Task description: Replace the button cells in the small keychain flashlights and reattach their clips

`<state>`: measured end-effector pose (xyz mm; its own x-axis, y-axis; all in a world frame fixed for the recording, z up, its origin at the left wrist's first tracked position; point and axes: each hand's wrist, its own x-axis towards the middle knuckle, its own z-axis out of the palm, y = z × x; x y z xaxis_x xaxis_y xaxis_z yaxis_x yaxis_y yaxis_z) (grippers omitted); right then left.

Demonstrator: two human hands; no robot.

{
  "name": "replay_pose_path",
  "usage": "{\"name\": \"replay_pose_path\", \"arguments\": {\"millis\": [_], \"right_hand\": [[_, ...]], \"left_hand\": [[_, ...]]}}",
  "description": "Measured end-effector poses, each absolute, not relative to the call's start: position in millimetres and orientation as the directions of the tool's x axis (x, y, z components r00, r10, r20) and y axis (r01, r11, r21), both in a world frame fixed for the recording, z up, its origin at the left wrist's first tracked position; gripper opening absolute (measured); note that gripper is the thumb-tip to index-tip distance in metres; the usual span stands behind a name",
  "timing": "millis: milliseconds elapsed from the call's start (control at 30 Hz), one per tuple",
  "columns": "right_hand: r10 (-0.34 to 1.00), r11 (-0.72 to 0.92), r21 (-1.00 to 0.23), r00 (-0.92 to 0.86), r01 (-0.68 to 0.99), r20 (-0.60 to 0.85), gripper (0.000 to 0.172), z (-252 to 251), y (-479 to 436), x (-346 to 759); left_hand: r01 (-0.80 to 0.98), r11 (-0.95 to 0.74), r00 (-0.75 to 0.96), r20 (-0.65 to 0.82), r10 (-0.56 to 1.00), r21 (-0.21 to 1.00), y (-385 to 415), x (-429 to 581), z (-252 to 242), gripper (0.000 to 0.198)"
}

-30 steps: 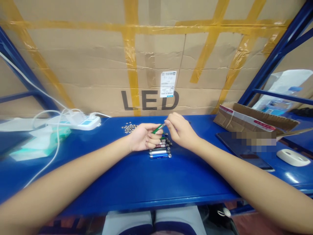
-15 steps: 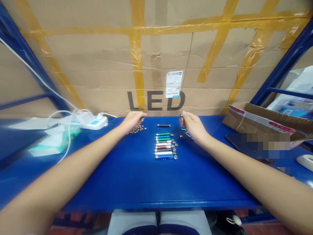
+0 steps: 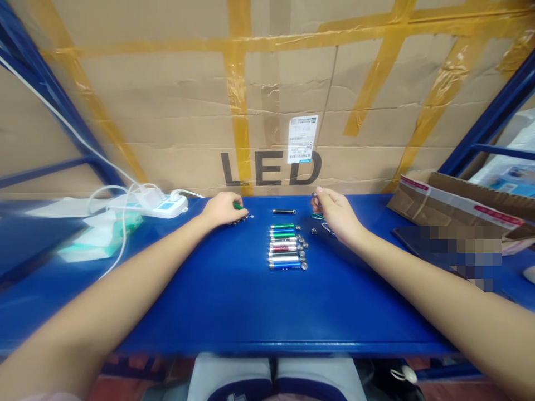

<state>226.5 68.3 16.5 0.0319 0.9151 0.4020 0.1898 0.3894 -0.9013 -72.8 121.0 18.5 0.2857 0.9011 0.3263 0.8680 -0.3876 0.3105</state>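
Observation:
My left hand (image 3: 222, 209) is closed around a small green penlight tube (image 3: 238, 206), of which only a short part shows. Just beneath its fingers lies a pile of button cells (image 3: 239, 220), mostly covered by the hand. Between the thumb and finger of my right hand (image 3: 332, 207) is a small silver metal cap (image 3: 315, 195). Below that hand are looped cords (image 3: 328, 227) and a small black-and-silver piece (image 3: 314, 231). Several coloured penlight tubes (image 3: 283, 247) lie in a row mid-table, with silver caps (image 3: 304, 266) at their right ends. A black penlight (image 3: 284, 211) lies apart behind them.
At the left are a white power strip (image 3: 167, 207) with cables and a green-and-white tissue pack (image 3: 98, 239). An open cardboard box (image 3: 455, 206) stands at the right, beside a dark flat object (image 3: 409, 239). A large taped carton (image 3: 188, 122) backs the blue table (image 3: 234, 306).
My left hand has lowered onto the pile of button cells with the green penlight tube. The right hand keeps its pinch on the cap. The view has shifted slightly.

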Motion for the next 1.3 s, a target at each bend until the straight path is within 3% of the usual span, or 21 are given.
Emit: {"name": "replay_pose_path", "arguments": {"millis": [233, 367, 467, 533, 633, 700, 933, 1133, 1300], "right_hand": [[0.918, 0.382, -0.903, 0.029, 0.198, 0.395, 0.048, 15.6, 69.1, 227.0], [0.916, 0.389, -0.896, 0.01, 0.215, 0.401, 0.049, 14.8, 71.4, 227.7], [0.92, 0.378, -0.869, -0.022, 0.321, 0.392, 0.045, 15.5, 72.6, 229.1], [0.927, 0.356, -0.811, -0.062, 0.465, 0.371, 0.041, 16.1, 72.8, 230.7], [0.935, 0.333, -0.616, -0.166, 0.714, 0.313, 0.037, 14.7, 72.7, 233.0], [0.936, 0.335, -0.499, -0.221, 0.799, 0.274, 0.035, 11.7, 73.3, 233.7], [0.926, 0.368, -0.367, -0.299, 0.854, 0.231, 0.03, 0.3, 79.2, 230.9], [0.899, 0.413, -0.28, -0.339, 0.867, 0.277, 0.022, -5.4, 82.7, 230.4], [0.875, 0.44, -0.275, -0.341, 0.855, 0.344, 0.02, -9.4, 85.8, 231.2]], "left_hand": [[0.895, -0.409, 0.325, 0.366, 0.872, 0.181, 116.8, -74.5, 22.6, 0.024], [0.901, -0.397, 0.309, 0.383, 0.871, 0.176, 117.4, -74.2, 21.9, 0.029], [0.886, -0.418, 0.317, 0.394, 0.863, 0.202, 117.5, -68.7, 21.6, 0.033], [0.862, -0.453, 0.343, 0.397, 0.851, 0.228, 115.3, -60.2, 20.8, 0.035], [0.792, -0.532, 0.409, 0.386, 0.827, 0.3, 106.6, -41.2, 17.0, 0.037], [0.695, -0.583, 0.462, 0.361, 0.81, 0.42, 97.9, -27.2, 12.6, 0.035], [0.625, -0.53, 0.426, 0.318, 0.847, 0.574, 76.0, 2.6, -3.1, 0.035], [0.617, -0.575, 0.473, 0.331, 0.817, 0.538, 78.7, 4.7, -8.6, 0.035], [0.596, -0.632, 0.524, 0.356, 0.773, 0.495, 79.4, 3.9, -9.9, 0.03]]}}
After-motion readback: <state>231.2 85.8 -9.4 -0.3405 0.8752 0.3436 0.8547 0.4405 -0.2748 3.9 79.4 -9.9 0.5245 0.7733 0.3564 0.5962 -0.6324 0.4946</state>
